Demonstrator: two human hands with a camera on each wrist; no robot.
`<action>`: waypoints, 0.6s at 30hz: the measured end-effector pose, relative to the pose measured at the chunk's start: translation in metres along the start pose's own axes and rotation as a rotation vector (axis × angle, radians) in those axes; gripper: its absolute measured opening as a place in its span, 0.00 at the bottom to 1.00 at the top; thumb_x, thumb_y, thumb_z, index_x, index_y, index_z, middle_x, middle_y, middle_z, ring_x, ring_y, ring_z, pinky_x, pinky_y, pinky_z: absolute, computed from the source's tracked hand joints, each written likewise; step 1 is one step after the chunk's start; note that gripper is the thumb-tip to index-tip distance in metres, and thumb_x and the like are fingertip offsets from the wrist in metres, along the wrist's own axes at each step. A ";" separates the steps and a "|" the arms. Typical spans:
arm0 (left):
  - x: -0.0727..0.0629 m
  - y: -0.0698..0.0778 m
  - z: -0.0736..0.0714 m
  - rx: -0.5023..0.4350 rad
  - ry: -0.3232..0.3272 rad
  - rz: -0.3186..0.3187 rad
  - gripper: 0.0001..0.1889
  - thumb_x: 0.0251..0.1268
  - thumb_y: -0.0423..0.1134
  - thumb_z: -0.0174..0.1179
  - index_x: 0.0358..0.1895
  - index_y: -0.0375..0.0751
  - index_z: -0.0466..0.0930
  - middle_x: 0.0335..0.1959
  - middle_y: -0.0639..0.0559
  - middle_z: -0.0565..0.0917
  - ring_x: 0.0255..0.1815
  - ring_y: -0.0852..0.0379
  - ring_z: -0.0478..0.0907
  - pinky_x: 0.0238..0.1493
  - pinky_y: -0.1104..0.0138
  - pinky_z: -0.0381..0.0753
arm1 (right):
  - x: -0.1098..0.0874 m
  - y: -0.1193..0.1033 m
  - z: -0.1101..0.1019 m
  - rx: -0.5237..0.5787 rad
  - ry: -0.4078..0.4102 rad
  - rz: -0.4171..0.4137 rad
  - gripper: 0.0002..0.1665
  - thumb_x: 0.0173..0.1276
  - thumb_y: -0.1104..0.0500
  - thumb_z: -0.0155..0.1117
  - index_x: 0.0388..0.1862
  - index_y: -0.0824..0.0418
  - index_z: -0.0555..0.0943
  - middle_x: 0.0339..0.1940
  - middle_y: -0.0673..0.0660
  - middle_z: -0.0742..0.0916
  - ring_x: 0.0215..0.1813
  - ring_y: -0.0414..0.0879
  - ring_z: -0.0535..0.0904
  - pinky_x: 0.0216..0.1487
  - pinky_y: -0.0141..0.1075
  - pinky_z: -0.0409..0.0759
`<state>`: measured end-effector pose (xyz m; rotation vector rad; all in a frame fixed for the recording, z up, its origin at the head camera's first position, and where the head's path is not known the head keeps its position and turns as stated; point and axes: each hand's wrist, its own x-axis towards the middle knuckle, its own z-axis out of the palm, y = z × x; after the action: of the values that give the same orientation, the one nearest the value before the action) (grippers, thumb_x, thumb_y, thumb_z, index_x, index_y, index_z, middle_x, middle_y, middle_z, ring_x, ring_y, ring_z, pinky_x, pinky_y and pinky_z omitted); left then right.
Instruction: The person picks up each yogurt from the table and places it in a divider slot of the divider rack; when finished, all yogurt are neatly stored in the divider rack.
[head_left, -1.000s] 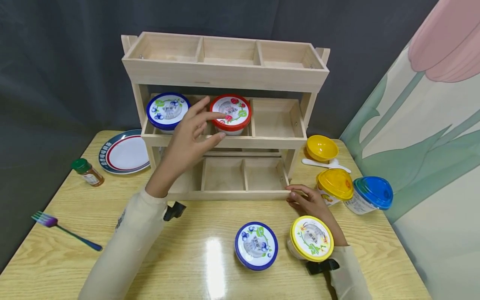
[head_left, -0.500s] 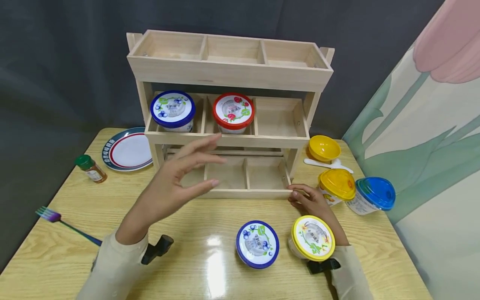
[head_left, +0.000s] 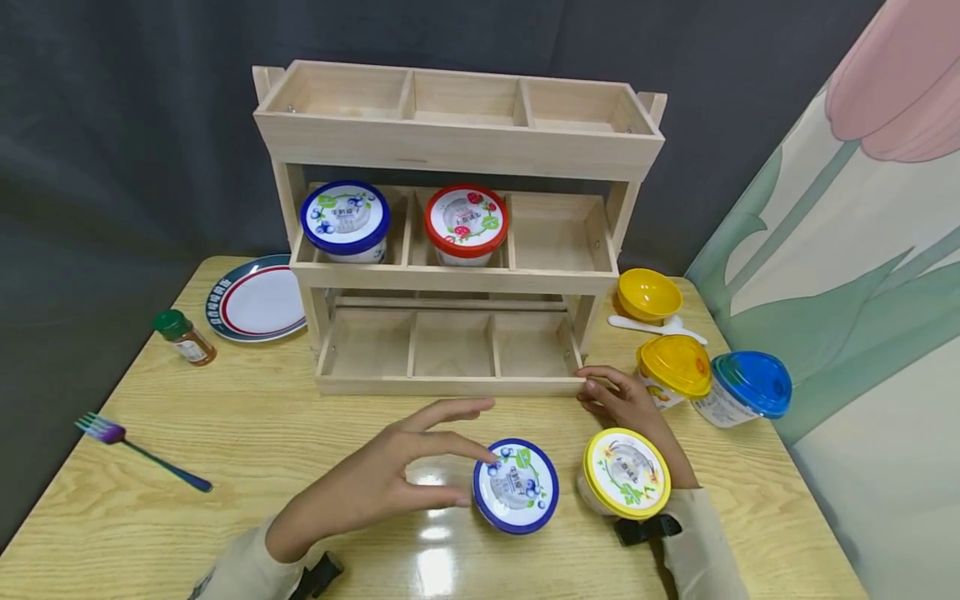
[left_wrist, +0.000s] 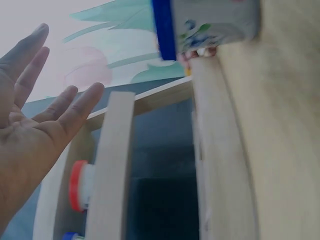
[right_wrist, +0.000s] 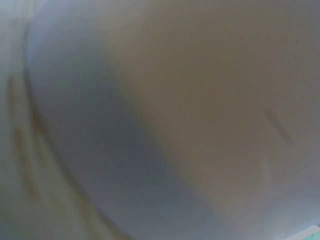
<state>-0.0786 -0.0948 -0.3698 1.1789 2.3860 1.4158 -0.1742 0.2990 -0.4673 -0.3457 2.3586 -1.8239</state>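
My left hand [head_left: 397, 462] reaches over the table with its fingers spread. Its fingertips overlap the left edge of a blue-lidded tub [head_left: 525, 492] with blueberry pictures. In the left wrist view the same tub [left_wrist: 217, 22] stands apart from the palm and fingers [left_wrist: 80, 107]. My right hand [head_left: 618, 400] rests by the front right corner of the wooden rack [head_left: 450, 387], fingertips right at its bottom tier. Beside that forearm stands a yellow-lidded tub [head_left: 626, 479]. On the middle tier sit another blue-lidded tub [head_left: 347, 218], at left, and a red-lidded tub [head_left: 467, 221], in the centre compartment.
To the right are a yellow bowl [head_left: 648, 294], a white spoon [head_left: 637, 326], a tub with a yellow domed lid [head_left: 675, 367] and one with a blue lid [head_left: 750, 385]. At left lie a plate [head_left: 258, 300], a green-capped spice jar [head_left: 185, 337] and a fork [head_left: 146, 454].
My left hand has drawn back from the red-lidded tub on the middle tier and come down to the blue-lidded tub on the table. The right hand stays at the rack's corner.
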 end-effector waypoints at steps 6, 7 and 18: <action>-0.009 -0.010 0.013 -0.013 -0.035 -0.012 0.19 0.74 0.49 0.73 0.65 0.59 0.88 0.84 0.56 0.67 0.83 0.50 0.65 0.75 0.44 0.73 | 0.001 0.001 -0.001 -0.009 -0.015 -0.002 0.20 0.88 0.67 0.55 0.68 0.80 0.76 0.52 0.63 0.88 0.49 0.40 0.87 0.53 0.32 0.88; -0.010 -0.011 0.016 -0.017 -0.035 -0.011 0.19 0.74 0.49 0.73 0.65 0.59 0.88 0.84 0.55 0.67 0.83 0.49 0.65 0.75 0.45 0.73 | 0.001 0.001 -0.001 -0.013 -0.016 0.000 0.20 0.88 0.66 0.55 0.68 0.80 0.76 0.52 0.63 0.88 0.49 0.40 0.87 0.53 0.32 0.88; -0.011 -0.031 0.045 0.015 -0.056 -0.022 0.22 0.70 0.43 0.76 0.65 0.58 0.88 0.83 0.52 0.68 0.82 0.49 0.66 0.76 0.48 0.73 | 0.000 0.006 -0.002 0.024 -0.027 -0.043 0.20 0.88 0.66 0.55 0.67 0.80 0.76 0.50 0.55 0.90 0.50 0.41 0.88 0.54 0.33 0.87</action>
<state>-0.0678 -0.0791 -0.4221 1.1760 2.3681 1.3426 -0.1756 0.3026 -0.4725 -0.4191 2.3269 -1.8526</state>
